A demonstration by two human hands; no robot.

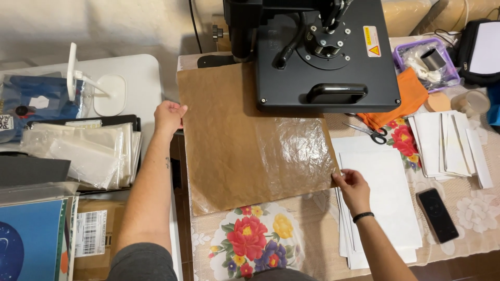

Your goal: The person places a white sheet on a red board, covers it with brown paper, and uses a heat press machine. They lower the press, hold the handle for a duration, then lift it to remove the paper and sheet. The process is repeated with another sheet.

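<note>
Both hands pinch opposite edges of the brown parchment sheet [234, 140], the left hand [168, 115] at its far-left edge and the right hand [350, 182] at its near-right corner, keeping it flat beneath the black heat press [323, 57].

A single view comes from a camera worn on the person's head, looking steeply down and forward over the bench [312, 208] from close above. Both forearms enter from the bottom edge, so the person's body lies at the lower border. The far side with the black press [323, 57] fills the top of the frame.
</note>
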